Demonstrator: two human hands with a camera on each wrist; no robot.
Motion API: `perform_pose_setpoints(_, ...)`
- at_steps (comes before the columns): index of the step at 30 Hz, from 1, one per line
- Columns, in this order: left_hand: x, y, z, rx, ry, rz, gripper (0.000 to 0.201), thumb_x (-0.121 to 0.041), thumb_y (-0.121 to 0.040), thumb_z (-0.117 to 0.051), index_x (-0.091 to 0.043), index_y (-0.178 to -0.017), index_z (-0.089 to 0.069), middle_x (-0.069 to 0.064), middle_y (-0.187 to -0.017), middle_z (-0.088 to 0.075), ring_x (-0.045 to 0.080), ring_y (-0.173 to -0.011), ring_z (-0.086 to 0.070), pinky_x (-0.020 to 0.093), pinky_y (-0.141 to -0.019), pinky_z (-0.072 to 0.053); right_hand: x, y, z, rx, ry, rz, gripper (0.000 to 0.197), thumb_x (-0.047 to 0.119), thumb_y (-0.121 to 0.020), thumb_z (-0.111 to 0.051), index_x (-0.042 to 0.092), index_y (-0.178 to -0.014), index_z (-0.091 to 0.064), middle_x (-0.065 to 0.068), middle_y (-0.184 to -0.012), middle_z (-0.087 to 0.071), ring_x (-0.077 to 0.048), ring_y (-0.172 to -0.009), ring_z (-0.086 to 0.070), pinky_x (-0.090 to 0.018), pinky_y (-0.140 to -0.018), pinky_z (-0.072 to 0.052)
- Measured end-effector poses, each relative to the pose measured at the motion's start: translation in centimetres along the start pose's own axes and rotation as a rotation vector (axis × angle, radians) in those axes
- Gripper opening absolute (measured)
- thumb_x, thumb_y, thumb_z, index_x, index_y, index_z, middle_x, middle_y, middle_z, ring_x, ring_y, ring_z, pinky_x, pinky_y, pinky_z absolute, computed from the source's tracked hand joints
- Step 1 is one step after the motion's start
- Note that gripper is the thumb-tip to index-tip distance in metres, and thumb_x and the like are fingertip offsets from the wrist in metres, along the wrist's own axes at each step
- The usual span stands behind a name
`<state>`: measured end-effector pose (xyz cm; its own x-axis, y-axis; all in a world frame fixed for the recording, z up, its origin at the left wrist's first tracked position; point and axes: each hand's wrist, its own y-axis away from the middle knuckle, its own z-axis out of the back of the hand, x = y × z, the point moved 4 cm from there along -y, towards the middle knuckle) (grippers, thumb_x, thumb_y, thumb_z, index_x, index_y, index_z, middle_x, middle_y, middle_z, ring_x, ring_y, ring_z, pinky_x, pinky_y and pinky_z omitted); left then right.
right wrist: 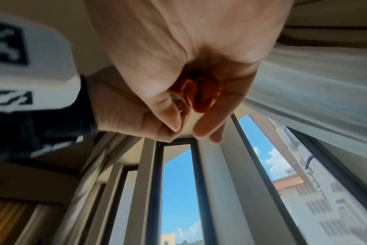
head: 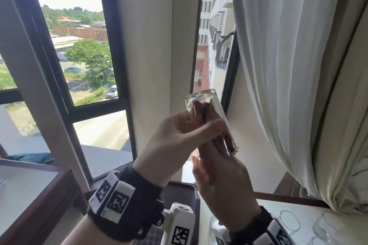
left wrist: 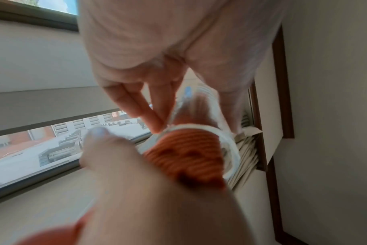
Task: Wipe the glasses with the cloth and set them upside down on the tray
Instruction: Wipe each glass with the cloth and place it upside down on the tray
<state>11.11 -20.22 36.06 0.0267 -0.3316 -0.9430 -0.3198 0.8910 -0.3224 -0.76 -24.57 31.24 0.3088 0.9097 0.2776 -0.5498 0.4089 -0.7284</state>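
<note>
A clear drinking glass [head: 209, 119] is held up in front of the window [head: 79, 45], base uppermost and mouth tilted down towards the person. It is gripped round its wall by the left hand [head: 175, 141], whose thumb and fingers are curled about it. An orange-brown ribbed cloth [left wrist: 189, 154] is stuffed into the glass and is seen through the wall in the head view. The cloth is pushed in by the right hand [head: 221, 187], whose fingers are closed on it at the mouth of the glass; in the right wrist view a fold of it is seen pinched in the palm.

The inside of this glass is judged to be in the middle of its wipe; whether its outside has been wiped cannot be told. At the bottom right of the head view, more glasses [head: 289, 223] are seen on the pale tabletop [head: 258, 207] near the curtain [head: 298, 65], and these appear not yet dealt with. A dark tray [head: 179, 191] is partly seen below the hands, at the table's left end; what stands on it is hidden by the wrists, so the count of finished glasses cannot be given. Left to do, as judged: the cloth to be withdrawn, this glass to be set mouth down on the tray, and the others to be treated likewise.
</note>
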Motion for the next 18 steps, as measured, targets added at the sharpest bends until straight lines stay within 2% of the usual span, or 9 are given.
perform_pose_setpoints(2,0.5,0.2,-0.1,0.109,0.044,-0.032,0.036,-0.044,-0.077,-0.091,-0.016,-0.097,-0.082,0.013,-0.099,-0.080,0.022,-0.093,-0.077,0.028,-0.081,-0.060,-0.1,-0.3,0.4,0.014,-0.340,-0.123,0.057,0.018,-0.090,-0.066,0.034,-0.143,-0.051,-0.002,-0.131,-0.066,-0.019,-0.095,-0.071,-0.038,-0.082,-0.061)
perform_pose_setpoints(4,1.3,0.4,0.3,0.191,0.171,-0.022,0.057,-0.047,-0.076,-0.091,-0.003,-0.109,-0.077,0.028,-0.110,-0.075,0.033,-0.102,-0.073,0.039,-0.087,-0.061,0.5,-0.1,0.8,0.104,-0.798,-0.376,0.021,0.012,-0.089,-0.073,0.025,-0.106,-0.071,-0.013,-0.088,-0.075,-0.030,-0.065,-0.069,-0.048,-0.059,-0.058)
perform_pose_setpoints(7,2.1,0.5,0.6,0.189,0.308,0.005,0.072,-0.046,-0.074,-0.093,0.011,-0.111,-0.067,0.040,-0.117,-0.067,0.040,-0.106,-0.070,0.048,-0.095,-0.058,1.4,0.7,0.4,0.206,-1.069,-0.503,0.014,0.002,-0.086,-0.076,0.014,-0.091,-0.070,-0.010,-0.063,-0.071,-0.018,-0.047,-0.065,-0.028,-0.043,-0.050)
perform_pose_setpoints(9,2.3,0.3,0.8,0.067,0.274,0.022,0.049,-0.048,-0.075,-0.091,-0.006,-0.097,-0.080,0.023,-0.101,-0.077,0.029,-0.095,-0.075,0.037,-0.089,-0.062,1.5,0.5,0.2,0.140,-0.938,-0.427,0.029,0.004,-0.090,-0.073,0.022,-0.112,-0.068,-0.006,-0.079,-0.075,-0.009,-0.059,-0.070,-0.022,-0.053,-0.053)
perform_pose_setpoints(10,2.0,0.3,0.8,0.014,0.216,0.032,0.040,-0.049,-0.078,-0.087,-0.012,-0.091,-0.082,0.018,-0.096,-0.078,0.025,-0.090,-0.075,0.033,-0.086,-0.062,1.3,0.3,0.4,0.085,-0.714,-0.291,0.045,0.004,-0.092,-0.069,0.029,-0.129,-0.061,-0.003,-0.105,-0.076,-0.006,-0.078,-0.073,-0.022,-0.066,-0.057)
perform_pose_setpoints(12,1.6,0.3,0.6,-0.058,0.062,0.049,0.036,-0.049,-0.081,-0.082,-0.013,-0.083,-0.083,0.013,-0.088,-0.079,0.020,-0.084,-0.074,0.030,-0.083,-0.060,1.1,0.0,0.0,0.067,-0.153,0.015,0.076,0.005,-0.089,-0.059,0.036,-0.154,-0.035,0.009,-0.151,-0.050,-0.009,-0.106,-0.068,-0.022,-0.084,-0.057)
perform_pose_setpoints(15,1.5,0.6,0.5,-0.047,-0.015,0.059,0.025,-0.039,-0.079,-0.082,-0.014,-0.078,-0.081,0.007,-0.082,-0.079,0.013,-0.079,-0.074,0.022,-0.074,-0.058,0.7,-0.1,0.1,0.046,0.062,0.007,0.074,0.009,-0.079,-0.059,0.035,-0.146,-0.039,0.005,-0.124,-0.068,-0.024,-0.082,-0.070,-0.030,-0.067,-0.057)
perform_pose_setpoints(16,1.7,0.9,0.4,0.000,0.036,0.059,0.019,-0.035,-0.082,-0.083,-0.016,-0.078,-0.082,0.006,-0.083,-0.079,0.014,-0.081,-0.075,0.021,-0.075,-0.058,0.8,-0.1,0.3,0.039,-0.019,-0.028,0.066,0.008,-0.079,-0.061,0.034,-0.138,-0.047,0.002,-0.107,-0.072,-0.025,-0.074,-0.069,-0.030,-0.064,-0.056)
perform_pose_setpoints(18,2.5,1.5,0.6,0.100,0.201,0.070,0.013,-0.032,-0.083,-0.082,-0.019,-0.085,-0.084,0.007,-0.090,-0.079,0.018,-0.087,-0.076,0.027,-0.079,-0.061,1.3,-0.2,0.5,0.134,-0.620,-0.287,0.048,0.002,-0.085,-0.066,0.031,-0.122,-0.058,-0.001,-0.084,-0.075,-0.027,-0.061,-0.068,-0.033,-0.054,-0.056)
